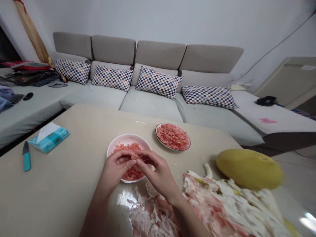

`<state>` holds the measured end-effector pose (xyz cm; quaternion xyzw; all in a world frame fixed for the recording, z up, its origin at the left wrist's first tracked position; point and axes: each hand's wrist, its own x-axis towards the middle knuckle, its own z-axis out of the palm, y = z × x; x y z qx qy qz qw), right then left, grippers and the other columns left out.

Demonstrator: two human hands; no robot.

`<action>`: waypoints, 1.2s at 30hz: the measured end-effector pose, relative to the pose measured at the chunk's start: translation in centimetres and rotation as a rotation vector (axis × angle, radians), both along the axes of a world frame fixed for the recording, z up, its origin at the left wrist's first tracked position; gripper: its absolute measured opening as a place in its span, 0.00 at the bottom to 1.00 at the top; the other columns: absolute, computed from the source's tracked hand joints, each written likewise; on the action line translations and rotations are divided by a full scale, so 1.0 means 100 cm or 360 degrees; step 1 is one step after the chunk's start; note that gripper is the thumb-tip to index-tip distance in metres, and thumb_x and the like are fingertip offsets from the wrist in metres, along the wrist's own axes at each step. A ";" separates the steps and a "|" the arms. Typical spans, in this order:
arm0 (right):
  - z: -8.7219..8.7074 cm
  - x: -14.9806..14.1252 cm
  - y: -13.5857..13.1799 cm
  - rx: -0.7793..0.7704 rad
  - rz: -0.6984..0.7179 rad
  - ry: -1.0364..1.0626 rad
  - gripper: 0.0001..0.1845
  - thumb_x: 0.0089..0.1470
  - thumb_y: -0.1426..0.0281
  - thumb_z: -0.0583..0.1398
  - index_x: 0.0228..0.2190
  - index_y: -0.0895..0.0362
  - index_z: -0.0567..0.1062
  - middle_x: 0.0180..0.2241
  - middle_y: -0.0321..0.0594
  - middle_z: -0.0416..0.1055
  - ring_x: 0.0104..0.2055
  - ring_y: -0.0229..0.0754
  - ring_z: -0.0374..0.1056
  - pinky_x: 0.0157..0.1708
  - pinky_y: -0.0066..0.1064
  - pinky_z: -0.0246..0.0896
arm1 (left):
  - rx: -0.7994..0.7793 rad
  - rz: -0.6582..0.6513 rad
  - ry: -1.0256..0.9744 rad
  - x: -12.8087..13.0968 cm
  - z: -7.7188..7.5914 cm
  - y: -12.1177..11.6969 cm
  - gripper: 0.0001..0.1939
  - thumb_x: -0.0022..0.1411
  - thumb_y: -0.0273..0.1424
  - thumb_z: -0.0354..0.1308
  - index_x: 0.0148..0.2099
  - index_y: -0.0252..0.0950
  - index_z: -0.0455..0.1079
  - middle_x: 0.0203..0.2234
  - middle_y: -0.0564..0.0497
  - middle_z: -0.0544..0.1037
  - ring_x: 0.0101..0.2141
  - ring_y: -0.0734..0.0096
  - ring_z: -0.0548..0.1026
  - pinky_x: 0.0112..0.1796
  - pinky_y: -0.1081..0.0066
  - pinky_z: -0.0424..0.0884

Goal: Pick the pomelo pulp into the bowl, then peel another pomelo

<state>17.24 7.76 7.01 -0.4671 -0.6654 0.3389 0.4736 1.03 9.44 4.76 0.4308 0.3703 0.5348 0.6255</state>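
Observation:
Over a white bowl (112,144) partly filled with loose red pomelo pulp, my left hand (118,166) and my right hand (153,168) meet at the fingertips. Between them they pinch a small piece of pomelo flesh (134,156), mostly covered by the fingers. Thumbs and forefingers of both hands are closed on it. Behind the bowl to the right, a dark-rimmed plate (181,149) is heaped with pomelo pulp (172,135). Below my right hand lies a wide pile of peeled membranes and white rind (217,204).
A whole yellow pomelo (249,168) lies at the table's right side. On the left are a knife with a teal handle (26,161) and a blue tissue pack (50,140). A grey sofa (148,102) with patterned cushions stands beyond the table (61,184).

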 end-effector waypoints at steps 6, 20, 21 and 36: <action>-0.001 -0.001 0.000 -0.0148 -0.0017 0.0188 0.06 0.54 0.68 0.64 0.35 0.55 0.76 0.35 0.39 0.76 0.33 0.38 0.71 0.34 0.28 0.67 | 0.0025 0.0027 0.0083 0.002 0.001 -0.001 0.12 0.47 0.32 0.72 0.35 0.35 0.77 0.34 0.49 0.80 0.38 0.68 0.79 0.43 0.71 0.76; -0.005 0.002 0.005 -0.0636 0.0237 0.0825 0.13 0.48 0.62 0.70 0.31 0.55 0.74 0.27 0.32 0.72 0.29 0.32 0.68 0.33 0.23 0.66 | -0.0025 -0.0044 -0.0076 -0.002 -0.001 -0.003 0.11 0.50 0.33 0.71 0.37 0.35 0.78 0.35 0.49 0.81 0.36 0.68 0.80 0.42 0.71 0.76; -0.005 0.002 0.005 -0.0677 0.0251 0.0870 0.14 0.47 0.62 0.70 0.31 0.56 0.74 0.27 0.32 0.72 0.29 0.32 0.69 0.33 0.24 0.67 | -0.0048 -0.0051 -0.0109 -0.002 -0.001 -0.003 0.12 0.50 0.33 0.72 0.37 0.35 0.78 0.35 0.49 0.81 0.35 0.69 0.80 0.41 0.70 0.77; -0.006 0.000 0.008 -0.0818 0.0144 0.1125 0.20 0.40 0.61 0.74 0.33 0.56 0.77 0.29 0.34 0.75 0.29 0.35 0.72 0.36 0.28 0.72 | -0.0148 0.0020 -0.0275 -0.002 0.005 -0.003 0.14 0.48 0.32 0.73 0.38 0.33 0.78 0.36 0.48 0.81 0.38 0.69 0.79 0.41 0.73 0.78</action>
